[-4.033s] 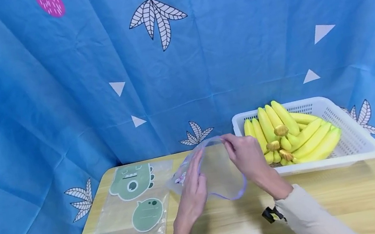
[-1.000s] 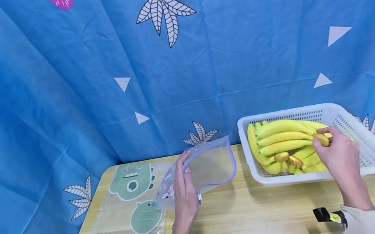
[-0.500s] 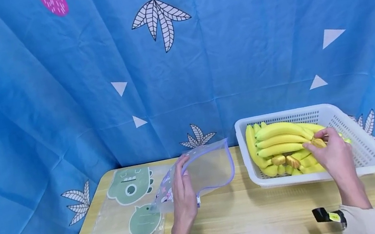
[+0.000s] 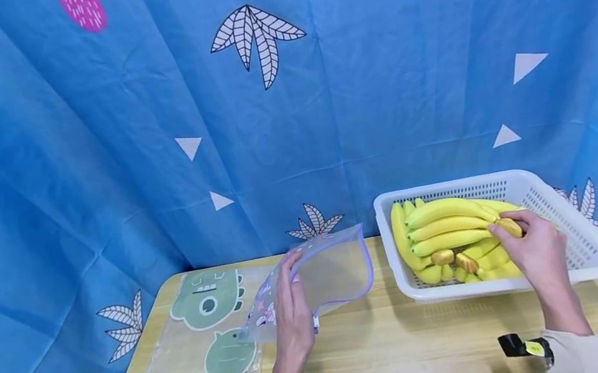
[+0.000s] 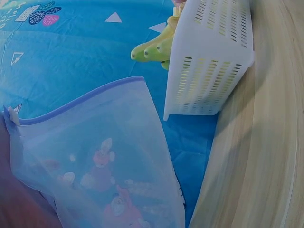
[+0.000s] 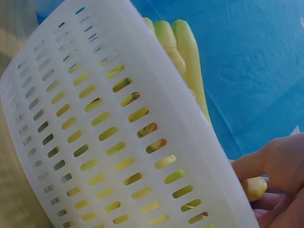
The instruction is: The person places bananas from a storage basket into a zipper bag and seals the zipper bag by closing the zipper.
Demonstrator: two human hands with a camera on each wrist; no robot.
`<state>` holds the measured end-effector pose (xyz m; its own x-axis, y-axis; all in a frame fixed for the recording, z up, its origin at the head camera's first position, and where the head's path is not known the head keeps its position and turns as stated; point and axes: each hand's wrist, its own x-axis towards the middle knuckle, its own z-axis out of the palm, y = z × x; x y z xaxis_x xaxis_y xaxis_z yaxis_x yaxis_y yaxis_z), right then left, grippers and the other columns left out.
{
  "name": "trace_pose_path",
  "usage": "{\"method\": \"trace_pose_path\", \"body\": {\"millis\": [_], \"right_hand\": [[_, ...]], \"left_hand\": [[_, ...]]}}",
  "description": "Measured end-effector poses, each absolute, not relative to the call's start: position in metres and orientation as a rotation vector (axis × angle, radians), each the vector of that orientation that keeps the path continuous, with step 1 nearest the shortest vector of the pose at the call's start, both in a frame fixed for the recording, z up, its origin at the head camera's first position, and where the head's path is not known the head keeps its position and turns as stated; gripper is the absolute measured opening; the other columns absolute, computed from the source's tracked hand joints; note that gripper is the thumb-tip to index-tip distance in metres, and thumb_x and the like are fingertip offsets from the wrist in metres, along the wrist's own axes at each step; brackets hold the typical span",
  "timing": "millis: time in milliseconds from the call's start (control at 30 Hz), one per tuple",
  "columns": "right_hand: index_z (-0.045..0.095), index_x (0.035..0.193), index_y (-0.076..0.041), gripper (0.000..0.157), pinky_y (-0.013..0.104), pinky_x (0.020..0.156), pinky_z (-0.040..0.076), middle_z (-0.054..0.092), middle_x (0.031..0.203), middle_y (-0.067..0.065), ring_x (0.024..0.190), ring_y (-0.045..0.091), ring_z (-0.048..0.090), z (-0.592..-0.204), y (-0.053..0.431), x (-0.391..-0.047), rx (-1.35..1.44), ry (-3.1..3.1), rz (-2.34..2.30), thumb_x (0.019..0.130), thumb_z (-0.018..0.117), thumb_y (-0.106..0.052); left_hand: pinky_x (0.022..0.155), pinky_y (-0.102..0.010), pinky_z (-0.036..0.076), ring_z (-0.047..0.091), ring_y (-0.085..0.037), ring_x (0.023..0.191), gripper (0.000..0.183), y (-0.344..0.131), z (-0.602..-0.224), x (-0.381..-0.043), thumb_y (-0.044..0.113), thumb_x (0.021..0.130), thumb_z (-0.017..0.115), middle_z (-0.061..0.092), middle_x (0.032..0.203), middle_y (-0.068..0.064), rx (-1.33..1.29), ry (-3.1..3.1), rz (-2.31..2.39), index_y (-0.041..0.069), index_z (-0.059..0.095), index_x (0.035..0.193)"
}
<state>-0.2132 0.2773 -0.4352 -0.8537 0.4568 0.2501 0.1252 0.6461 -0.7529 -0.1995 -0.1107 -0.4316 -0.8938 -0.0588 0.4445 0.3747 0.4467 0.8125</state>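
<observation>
My left hand (image 4: 293, 318) holds a clear zip bag (image 4: 338, 271) with purple edging by its near side, fingers along the outside and thumb at the rim. The bag's mouth gapes to the right, towards the basket. Pink cartoon prints show on the bag (image 5: 109, 161) in the left wrist view. Over the basket, my right hand (image 4: 540, 249) pinches the brown stem end of a banana bunch (image 4: 449, 226), whose fruit points left across other bananas. In the right wrist view the basket wall hides most of that bunch, but the stem end (image 6: 255, 187) shows between the fingers.
A white perforated basket (image 4: 597, 270) with several banana bunches stands at the back right of the wooden table (image 4: 396, 354). A larger clear bag (image 4: 186, 361) with green dinosaur prints lies flat at left. A blue patterned curtain (image 4: 403, 65) hangs behind.
Four seconds ago both hands were at the purple-edged bag. My right hand has since gone to the basket and gripped a bunch, now lying sideways. Over the last second, little has moved.
</observation>
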Motion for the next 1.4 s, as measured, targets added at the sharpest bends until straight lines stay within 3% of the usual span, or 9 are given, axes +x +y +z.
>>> {"method": "trace_pose_path", "body": {"millis": [33,133,200,333,433,633,800,1133,1400], "right_hand": [[0.066,0.128,0.004,0.044,0.023,0.051,0.042,0.067,0.123,0.029,0.076,0.023,0.061,-0.435,0.278,-0.213,-0.458,-2.441,1.101,0.096,0.073,-0.026],[0.065,0.130,0.001,0.047,0.010,0.059,0.044,0.066,0.127,0.026,0.098,0.027,0.066,-0.432,0.280,-0.213,-0.459,-2.435,1.187,0.095,0.073,-0.030],[0.064,0.131,-0.001,0.049,0.005,0.065,0.045,0.066,0.129,0.023,0.103,0.017,0.066,-0.431,0.280,-0.214,-0.461,-2.429,1.246,0.095,0.074,-0.033],[0.064,0.133,-0.001,0.053,0.004,0.068,0.046,0.066,0.130,0.022,0.089,-0.012,0.055,-0.429,0.280,-0.213,-0.462,-2.409,1.313,0.095,0.074,-0.036],[0.064,0.132,0.000,0.053,0.005,0.067,0.047,0.067,0.126,0.022,0.083,-0.020,0.047,-0.428,0.278,-0.213,-0.460,-2.385,1.327,0.095,0.074,-0.037],[0.067,0.130,-0.003,0.046,0.006,0.063,0.048,0.073,0.117,0.015,0.076,-0.020,0.052,-0.427,0.273,-0.214,-0.488,-2.334,1.289,0.096,0.073,-0.032],[0.074,0.123,-0.007,0.039,0.003,0.068,0.048,0.074,0.114,0.012,0.076,-0.022,0.055,-0.424,0.266,-0.216,-0.487,-2.193,1.263,0.091,0.080,-0.028],[0.077,0.114,-0.004,0.037,0.002,0.069,0.048,0.077,0.106,0.010,0.075,-0.023,0.057,-0.420,0.260,-0.212,-0.394,-2.026,1.214,0.085,0.085,-0.025],[0.077,0.115,-0.006,0.035,0.004,0.075,0.049,0.077,0.109,0.002,0.084,-0.019,0.062,-0.414,0.258,-0.209,-0.394,-1.966,1.237,0.085,0.085,-0.021]], "left_hand": [[0.120,-0.062,0.025,0.034,-0.034,0.149,0.043,-0.111,-0.431,-0.200,0.022,0.111,0.028,0.044,0.158,-0.007,-0.269,-2.293,-1.440,0.010,0.051,0.145],[0.120,-0.061,0.025,0.034,-0.033,0.149,0.043,-0.110,-0.431,-0.200,0.021,0.111,0.028,0.044,0.158,-0.008,-0.277,-2.289,-1.440,0.010,0.051,0.145],[0.120,-0.061,0.026,0.035,-0.032,0.148,0.042,-0.111,-0.431,-0.200,0.021,0.111,0.029,0.044,0.158,-0.008,-0.280,-2.285,-1.436,0.009,0.052,0.144],[0.119,-0.061,0.026,0.036,-0.033,0.148,0.042,-0.111,-0.432,-0.200,0.020,0.111,0.028,0.045,0.157,-0.008,-0.283,-2.280,-1.433,0.008,0.052,0.144],[0.119,-0.061,0.026,0.035,-0.034,0.148,0.043,-0.111,-0.433,-0.200,0.021,0.111,0.028,0.044,0.158,-0.009,-0.286,-2.282,-1.436,0.008,0.052,0.144],[0.119,-0.060,0.027,0.036,-0.034,0.148,0.042,-0.113,-0.432,-0.199,0.021,0.111,0.028,0.044,0.157,-0.010,-0.293,-2.270,-1.443,0.008,0.052,0.144],[0.120,-0.058,0.027,0.036,-0.032,0.148,0.042,-0.114,-0.431,-0.199,0.021,0.112,0.028,0.045,0.157,-0.009,-0.287,-2.270,-1.449,0.009,0.052,0.144],[0.119,-0.061,0.026,0.035,-0.033,0.149,0.043,-0.113,-0.431,-0.200,0.025,0.112,0.027,0.043,0.159,-0.006,-0.260,-2.302,-1.446,0.012,0.051,0.145],[0.120,-0.058,0.027,0.035,-0.033,0.148,0.041,-0.111,-0.433,-0.201,0.020,0.111,0.031,0.044,0.158,-0.006,-0.273,-2.286,-1.430,0.011,0.053,0.144]]}}
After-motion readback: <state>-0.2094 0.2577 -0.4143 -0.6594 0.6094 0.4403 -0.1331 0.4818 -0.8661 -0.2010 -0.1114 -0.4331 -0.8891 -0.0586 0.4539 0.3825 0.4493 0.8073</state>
